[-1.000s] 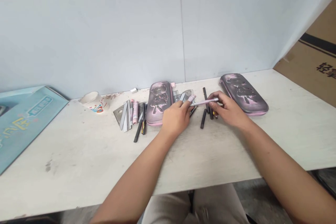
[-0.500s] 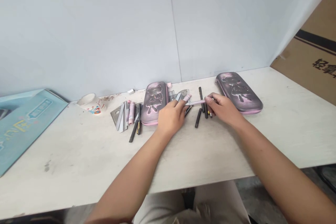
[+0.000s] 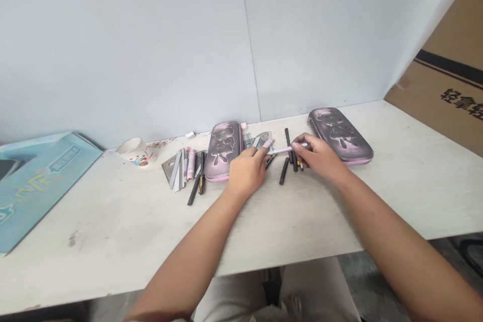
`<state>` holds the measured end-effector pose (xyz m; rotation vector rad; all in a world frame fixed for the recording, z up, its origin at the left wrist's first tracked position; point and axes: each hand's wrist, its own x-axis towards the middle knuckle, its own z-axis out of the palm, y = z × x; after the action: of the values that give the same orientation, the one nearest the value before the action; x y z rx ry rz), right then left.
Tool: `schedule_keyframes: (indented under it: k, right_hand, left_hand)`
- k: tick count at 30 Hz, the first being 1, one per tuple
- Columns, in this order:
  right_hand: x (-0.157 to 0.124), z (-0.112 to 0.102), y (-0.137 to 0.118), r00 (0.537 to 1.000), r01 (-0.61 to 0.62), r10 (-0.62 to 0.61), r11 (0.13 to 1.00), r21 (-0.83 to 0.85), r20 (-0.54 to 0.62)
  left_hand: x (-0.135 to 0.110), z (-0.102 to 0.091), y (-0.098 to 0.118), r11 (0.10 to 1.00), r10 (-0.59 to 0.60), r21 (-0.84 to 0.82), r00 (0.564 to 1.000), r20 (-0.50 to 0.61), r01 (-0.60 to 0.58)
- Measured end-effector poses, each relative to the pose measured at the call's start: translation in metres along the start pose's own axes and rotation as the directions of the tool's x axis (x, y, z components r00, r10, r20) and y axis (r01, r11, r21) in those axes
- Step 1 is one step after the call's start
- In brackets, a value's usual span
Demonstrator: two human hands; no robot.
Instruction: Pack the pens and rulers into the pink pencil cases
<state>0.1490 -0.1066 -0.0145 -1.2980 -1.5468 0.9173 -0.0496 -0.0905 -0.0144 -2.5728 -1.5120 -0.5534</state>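
A slim pink-and-white pen lies level between my two hands, just above the table. My right hand is closed, pinching it between thumb and fingers. At the pen's other end is my left hand, its fingers curled around that end and partly hiding it. A pink tube-shaped item shows beside the left fingertips, with a clear ruler set behind. Black pens lie below and between the hands. One dark pink-trimmed pencil case sits left of my left hand, another pencil case beyond my right.
Left of the nearer case lie rulers, pink tubes and black pens. A paper cup, a small white block and a light-blue box stand farther left. A cardboard box is at the right.
My right hand has slid slightly left along the pen, and its end now shows past my right fingers. My left hand stays nearly in place. The view has shifted a little.
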Motion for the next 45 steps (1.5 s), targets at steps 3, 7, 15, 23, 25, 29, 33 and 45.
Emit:
schedule_keyframes:
  k: [3, 7, 15, 23, 25, 29, 33, 45]
  right_hand:
    - [0.001, -0.005, 0.003, 0.987, 0.086, -0.095, 0.994, -0.072, -0.128]
    - [0.001, -0.017, 0.008, 0.947, 0.181, -0.214, 0.972, -0.153, -0.241]
    - [0.003, -0.019, 0.014, 0.895, 0.231, -0.415, 0.744, -0.627, -0.162]
    - [-0.004, -0.012, -0.001, 0.928, 0.277, -0.33, 0.921, -0.273, -0.171]
    - [-0.005, -0.008, -0.002, 0.934, 0.293, -0.332, 0.923, -0.248, -0.132]
    - [-0.006, -0.005, -0.003, 0.971, 0.172, -0.206, 0.955, -0.242, -0.121]
    - [-0.007, -0.004, -0.003, 0.975, 0.084, -0.137, 0.955, -0.285, -0.174]
    - [-0.007, -0.005, -0.003, 0.988, 0.112, -0.128, 0.979, -0.172, -0.087]
  left_hand:
    - [0.003, 0.003, 0.005, 0.989, -0.037, -0.14, 0.998, 0.048, 0.043]
    - [0.004, 0.005, 0.008, 0.918, -0.087, -0.366, 0.977, 0.197, 0.156]
    - [0.0, -0.003, 0.019, 0.988, 0.099, 0.128, 0.993, -0.065, -0.09]
    - [0.007, 0.0, 0.008, 0.891, -0.103, -0.433, 0.991, 0.089, 0.132]
    - [0.007, 0.0, 0.007, 0.825, -0.068, -0.541, 0.979, 0.194, 0.164]
    - [0.007, -0.001, 0.007, 0.801, -0.046, -0.575, 0.976, 0.213, 0.163]
    - [0.007, -0.003, 0.007, 0.833, -0.152, -0.534, 0.988, 0.028, 0.143]
    - [0.004, -0.001, 0.002, 0.911, -0.114, -0.401, 0.993, -0.025, 0.094]
